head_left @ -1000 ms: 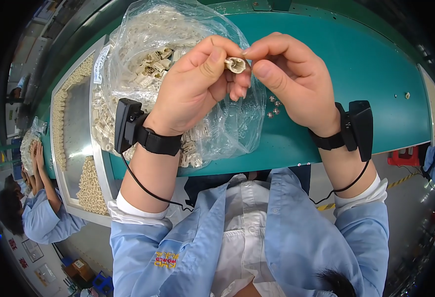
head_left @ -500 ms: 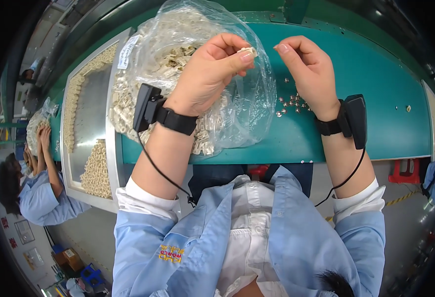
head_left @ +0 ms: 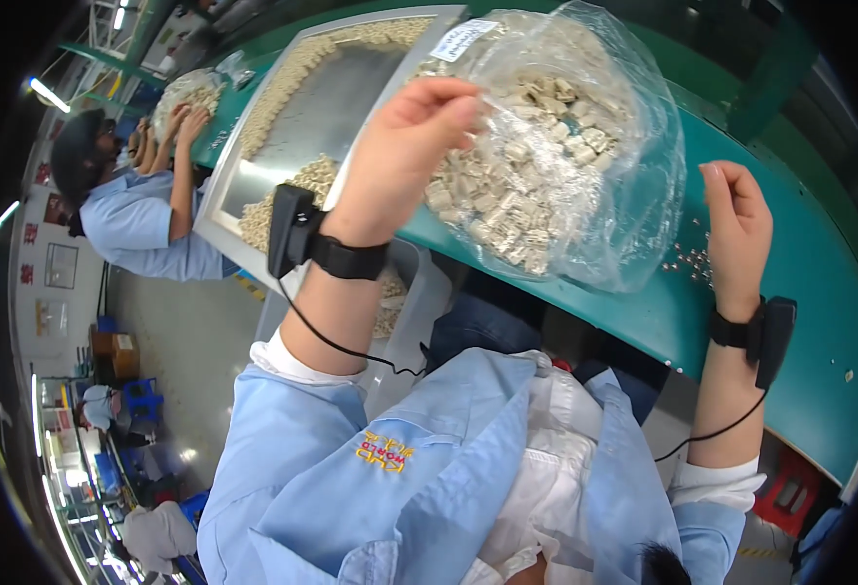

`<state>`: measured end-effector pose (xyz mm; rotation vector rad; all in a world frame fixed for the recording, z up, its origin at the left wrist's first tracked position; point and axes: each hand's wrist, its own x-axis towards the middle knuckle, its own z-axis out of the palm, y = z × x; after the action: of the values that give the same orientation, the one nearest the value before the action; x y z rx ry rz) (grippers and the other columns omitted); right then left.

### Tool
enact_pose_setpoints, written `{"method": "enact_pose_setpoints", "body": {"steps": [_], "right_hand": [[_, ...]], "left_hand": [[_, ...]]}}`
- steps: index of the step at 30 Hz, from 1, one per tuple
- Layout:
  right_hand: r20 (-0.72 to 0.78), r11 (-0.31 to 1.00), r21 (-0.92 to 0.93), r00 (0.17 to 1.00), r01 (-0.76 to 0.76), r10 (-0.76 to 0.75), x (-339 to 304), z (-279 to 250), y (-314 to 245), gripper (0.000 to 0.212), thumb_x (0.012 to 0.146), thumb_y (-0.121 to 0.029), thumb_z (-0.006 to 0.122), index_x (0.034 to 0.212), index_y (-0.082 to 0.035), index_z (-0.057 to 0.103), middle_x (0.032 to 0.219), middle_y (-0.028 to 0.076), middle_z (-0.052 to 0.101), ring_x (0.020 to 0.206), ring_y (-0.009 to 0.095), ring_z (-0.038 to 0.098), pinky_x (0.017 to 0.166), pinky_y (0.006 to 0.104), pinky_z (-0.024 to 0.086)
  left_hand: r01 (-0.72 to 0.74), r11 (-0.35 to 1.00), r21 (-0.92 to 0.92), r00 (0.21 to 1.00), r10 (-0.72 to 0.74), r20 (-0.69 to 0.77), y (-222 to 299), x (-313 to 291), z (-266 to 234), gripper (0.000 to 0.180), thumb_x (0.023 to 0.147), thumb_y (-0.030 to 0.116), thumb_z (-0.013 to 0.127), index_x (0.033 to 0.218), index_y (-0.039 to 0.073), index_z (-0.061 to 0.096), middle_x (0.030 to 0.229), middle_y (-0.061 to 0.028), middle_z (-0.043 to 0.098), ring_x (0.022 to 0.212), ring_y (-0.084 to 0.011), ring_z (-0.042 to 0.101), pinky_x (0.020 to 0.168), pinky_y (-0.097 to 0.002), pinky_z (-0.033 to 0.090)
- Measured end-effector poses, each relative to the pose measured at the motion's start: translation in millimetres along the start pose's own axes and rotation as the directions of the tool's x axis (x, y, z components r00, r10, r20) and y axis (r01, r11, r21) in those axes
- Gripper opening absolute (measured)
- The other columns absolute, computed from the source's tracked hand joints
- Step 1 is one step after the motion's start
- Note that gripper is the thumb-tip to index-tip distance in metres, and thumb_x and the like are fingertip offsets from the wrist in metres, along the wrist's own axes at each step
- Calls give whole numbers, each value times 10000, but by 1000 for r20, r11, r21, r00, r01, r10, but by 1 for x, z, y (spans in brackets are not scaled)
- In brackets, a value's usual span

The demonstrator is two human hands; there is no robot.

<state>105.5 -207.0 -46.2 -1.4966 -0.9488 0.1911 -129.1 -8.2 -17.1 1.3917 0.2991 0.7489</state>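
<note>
My left hand (head_left: 404, 151) is raised beside the clear plastic bag (head_left: 643, 195), its thumb and fingers curled together. Whatever they may hold is hidden. Inside the bag lies a heap of small cream plastic parts (head_left: 507, 195). Over the green tabletop (head_left: 799, 283), my right hand (head_left: 739, 219) is held up with thumb and forefinger drawn together; I cannot make out anything between them. Several small shiny metal pieces (head_left: 687, 261) lie loose on the table just left of that hand. Each wrist wears a black strap with a device and a cable.
Left of the bag, a metal-framed tray (head_left: 351, 88) carries rows of cream parts. Below it stands a grey bin (head_left: 424, 292) with more parts. A co-worker in blue (head_left: 141, 219) handles another bag at far left. A red stool (head_left: 788, 492) stands at lower right.
The view has swung left, so the table and bag appear farther right and tilted. My left hand has moved toward the tray side, and the cream part at its fingertips no longer shows.
</note>
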Motion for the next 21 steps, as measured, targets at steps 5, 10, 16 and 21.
{"method": "enact_pose_setpoints", "body": {"steps": [5,10,16,21], "right_hand": [[23,995,-62,997,76,-74,-3,7,-10,139,887,-140,557,889,-4,583,741,-59,504,657,9,405,577,154,322],[35,992,-93,996,87,-84,-3,7,-11,144,882,-144,563,871,-2,584,724,-57,503,641,12,405,562,159,323],[68,993,-113,997,43,-35,-1,4,-5,145,899,-146,540,908,-7,581,780,-55,514,678,9,404,598,149,318],[67,990,-126,997,58,-50,-1,5,-3,149,898,-148,543,910,-5,582,781,-54,516,674,8,404,595,146,317]], "left_hand": [[24,915,403,951,103,-291,12,-8,-107,253,814,113,630,1035,3,569,919,-43,624,809,-92,568,733,-221,447],[323,484,814,924,27,-382,10,-17,-154,237,781,142,644,970,1,621,923,-81,635,807,-118,580,729,-243,448],[346,265,900,937,-43,-347,8,-18,-147,229,760,165,649,939,22,648,918,-125,628,838,-200,593,749,-292,449],[267,65,962,963,-68,-262,4,-19,-152,241,775,161,631,978,30,641,920,-126,631,875,-216,601,769,-294,450]]}}
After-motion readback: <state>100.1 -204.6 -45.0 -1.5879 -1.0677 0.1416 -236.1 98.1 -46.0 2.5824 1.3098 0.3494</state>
